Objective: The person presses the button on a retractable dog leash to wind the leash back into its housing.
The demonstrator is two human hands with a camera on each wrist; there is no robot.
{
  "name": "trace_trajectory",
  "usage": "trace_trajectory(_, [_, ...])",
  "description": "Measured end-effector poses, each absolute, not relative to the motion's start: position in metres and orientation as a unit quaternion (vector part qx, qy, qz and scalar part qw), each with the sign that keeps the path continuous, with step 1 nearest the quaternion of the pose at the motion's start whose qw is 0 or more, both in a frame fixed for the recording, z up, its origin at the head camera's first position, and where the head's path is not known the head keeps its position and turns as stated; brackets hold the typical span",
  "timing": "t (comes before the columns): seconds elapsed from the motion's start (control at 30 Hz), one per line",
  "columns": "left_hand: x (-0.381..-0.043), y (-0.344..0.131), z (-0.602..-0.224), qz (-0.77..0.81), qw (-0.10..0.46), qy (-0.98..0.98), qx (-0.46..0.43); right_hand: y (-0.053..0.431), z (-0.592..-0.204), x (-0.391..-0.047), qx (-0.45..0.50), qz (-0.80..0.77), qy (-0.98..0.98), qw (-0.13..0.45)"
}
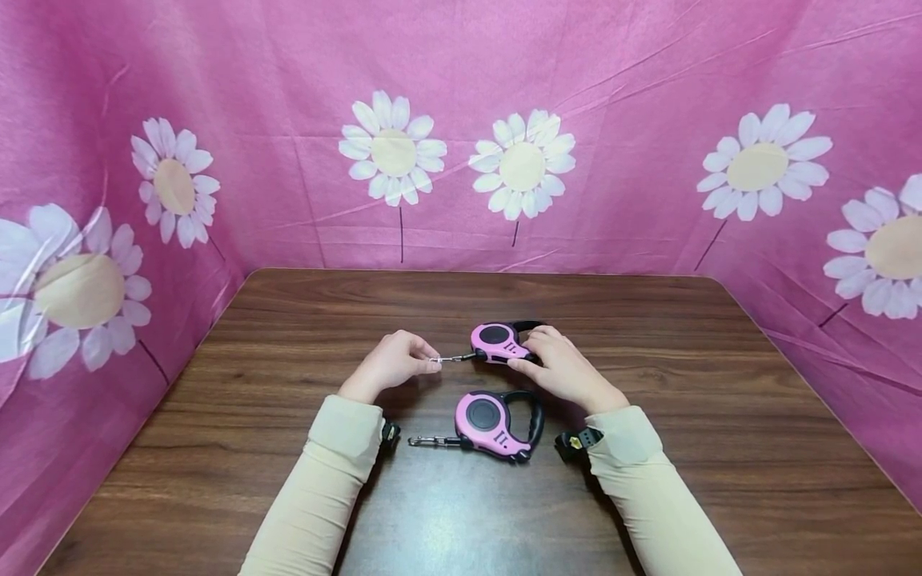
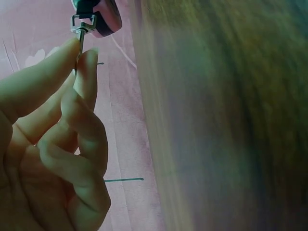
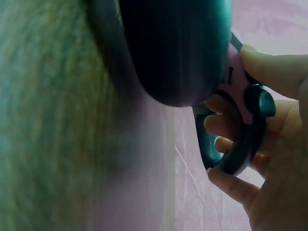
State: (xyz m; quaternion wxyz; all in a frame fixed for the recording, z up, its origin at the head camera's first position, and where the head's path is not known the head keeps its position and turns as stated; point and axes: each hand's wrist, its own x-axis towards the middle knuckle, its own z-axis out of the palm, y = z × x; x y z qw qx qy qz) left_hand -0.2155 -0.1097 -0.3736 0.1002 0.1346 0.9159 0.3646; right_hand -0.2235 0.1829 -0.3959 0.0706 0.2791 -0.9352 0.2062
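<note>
Two pink-and-black retractable dog leashes lie one behind the other at mid-table. On the far leash [image 1: 494, 340], my right hand [image 1: 565, 366] grips the black handle; in the right wrist view, fingers pass through the loop and the thumb rests on the pink casing [image 3: 239, 79]. Thumb and forefinger of my left hand [image 1: 392, 364] pinch the silver clip [image 1: 452, 358] at that leash's end, and the clip's upper part [image 2: 82, 30] shows above the fingertips in the left wrist view. Nearer to me, between the forearms, the near leash [image 1: 483, 414] lies untouched, its clip [image 1: 430, 441] pointing left.
The wooden table [image 1: 288, 496] ends at a pink cloth backdrop [image 1: 288, 88] printed with large white daisies, which surrounds it on the far side and both flanks. A large dark rounded shape [image 3: 175, 53] blocks part of the right wrist view. Black wrist straps are worn at both cuffs.
</note>
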Motion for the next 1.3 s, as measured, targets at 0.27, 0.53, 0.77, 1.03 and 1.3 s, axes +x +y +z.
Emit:
trace_trajectory(0.27, [-0.214,-0.107,-0.374,0.34,0.113,0.925,0.127,0.183,-0.399,-0.223,0.3,0.202,-0.931,0.054])
trace_trajectory(0.53, [-0.213,-0.107,-0.376,0.321,0.115,0.933,0.12,0.185,-0.402,-0.223,0.324,0.207,-0.923,0.029])
trace_trajectory(0.77, [-0.213,-0.105,-0.376,0.313,0.123,0.935,0.113,0.186,-0.406,-0.225,0.333,0.19,-0.923,0.042])
trace_trajectory(1.03, [-0.212,-0.102,-0.377,0.295,0.127,0.94,0.114,0.188,-0.408,-0.222,0.303,0.15,-0.939,0.056])
trace_trajectory(1.3, [-0.213,-0.103,-0.377,0.302,0.125,0.937,0.119,0.191,-0.406,-0.224,0.313,0.179,-0.931,0.061])
